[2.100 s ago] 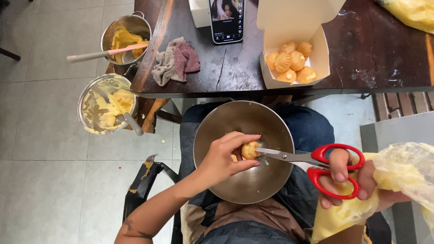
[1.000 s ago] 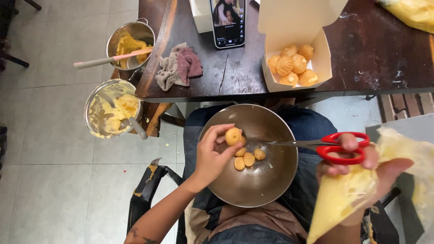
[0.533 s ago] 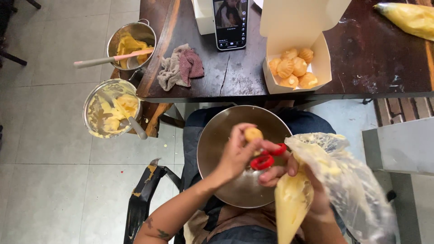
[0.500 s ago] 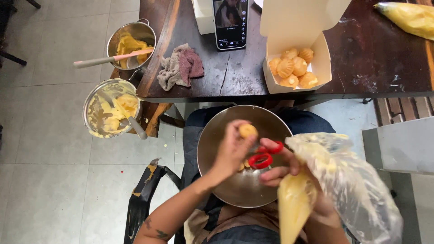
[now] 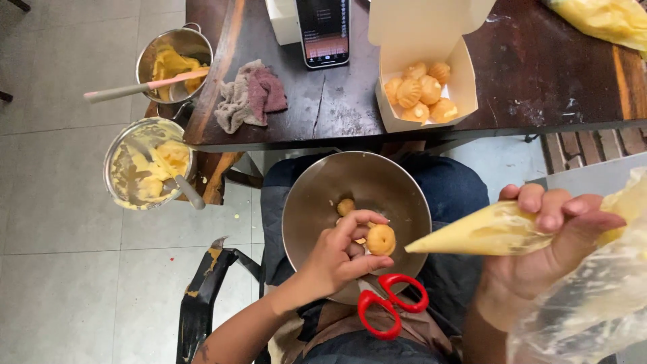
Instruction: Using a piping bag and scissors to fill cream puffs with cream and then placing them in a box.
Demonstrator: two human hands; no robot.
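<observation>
A steel bowl (image 5: 377, 183) rests on my lap with a few small round pastry puffs (image 5: 346, 206) inside. My left hand (image 5: 340, 255) holds one golden puff (image 5: 381, 239) over the bowl between thumb and fingers. My right hand (image 5: 549, 253) grips a clear piping bag (image 5: 485, 232) of yellow cream, its tip pointing left and nearly touching the held puff. Red-handled scissors (image 5: 391, 307) lie on my lap at the bowl's near rim, with no hand on them.
A dark wooden table (image 5: 337, 111) ahead carries an open white box of puffs (image 5: 421, 94), a phone (image 5: 323, 30), a crumpled rag (image 5: 251, 94) and another cream bag (image 5: 600, 20). Two steel pots of yellow cream (image 5: 149, 165) (image 5: 174, 57) stand at the left.
My right hand let go of the scissors, which now lie on my lap. The piping bag swung from upright to level, its tip pointing at the puff in my left hand.
</observation>
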